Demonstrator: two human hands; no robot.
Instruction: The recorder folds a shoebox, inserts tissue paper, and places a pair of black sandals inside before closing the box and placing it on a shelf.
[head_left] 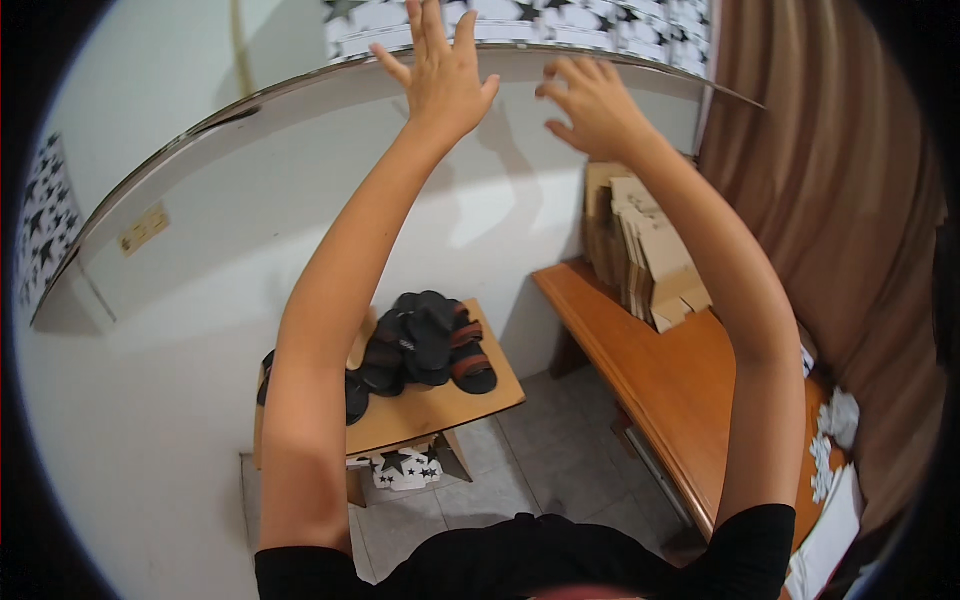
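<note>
Both my arms are raised toward a wall shelf [300,85] at the top of the view. On it stand white boxes with black stars [590,28], stacked side by side. My left hand [443,88] is open with its fingers spread, just in front of the shelf edge and the boxes' left part. A little lower, my right hand [598,108] is open too, its fingers apart and slightly bent. I see nothing in either hand. Whether the left fingertips touch a box, I cannot tell.
Black and brown sandals [430,340] are piled on a small table [440,415]; a star-patterned box [407,467] sits beneath. Folded cardboard [650,250] lies on a brown wooden table [660,390] at right. A brown curtain [820,150] hangs beside it.
</note>
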